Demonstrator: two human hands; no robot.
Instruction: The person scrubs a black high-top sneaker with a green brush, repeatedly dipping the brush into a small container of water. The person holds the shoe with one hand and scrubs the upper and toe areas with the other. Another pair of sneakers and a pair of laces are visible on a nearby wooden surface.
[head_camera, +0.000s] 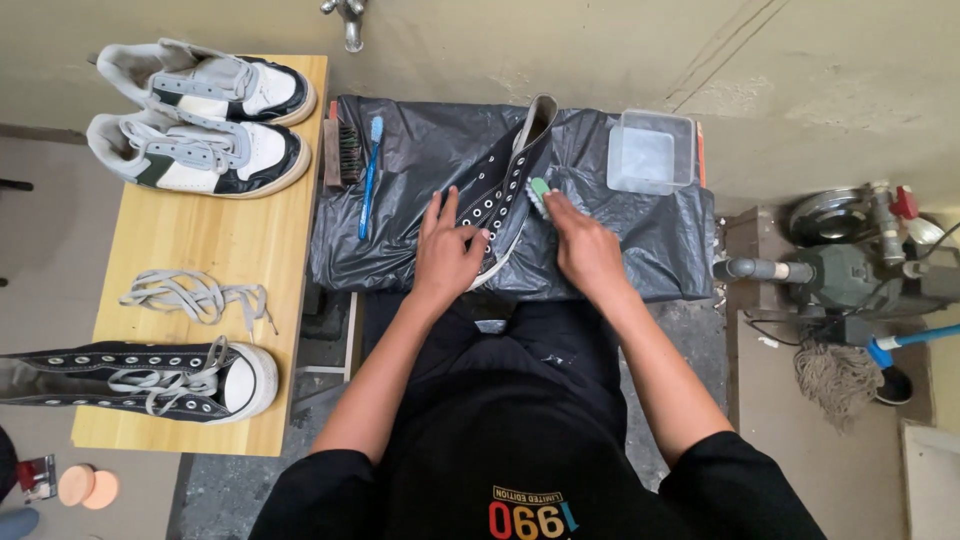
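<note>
Nearest the person, the front edge of the black plastic sheet (640, 250) hangs over the work surface just ahead of their dark trousers, and both forearms reach across it with little room to either side. The left hand (447, 252) lies flat, fingers spread, pressing down the lower side of a black high-top shoe (505, 190) with its laces out; this grip is open and pins the shoe without closing around it. The right hand (585, 245) sits just right of the shoe, its grip pressed together around a small green brush (540, 190) whose head touches the shoe's side panel (the fingertips are hidden, so how many hold it cannot be told). The shoe lies slanted on the sheet, toe toward the person under the left palm, ankle opening pointing away toward the wall, with white stitching and rows of metal eyelets showing. Left of it lie a blue toothbrush (370, 175) and a bristle brush (343, 155); at the sheet's far right corner stands a clear plastic tub (652, 152). Well to the left, a wooden tabletop (210, 240) carries a matching black high-top (150, 378), loose grey laces (195, 295) and, farthest off, a pair of white sneakers (200, 120).
</note>
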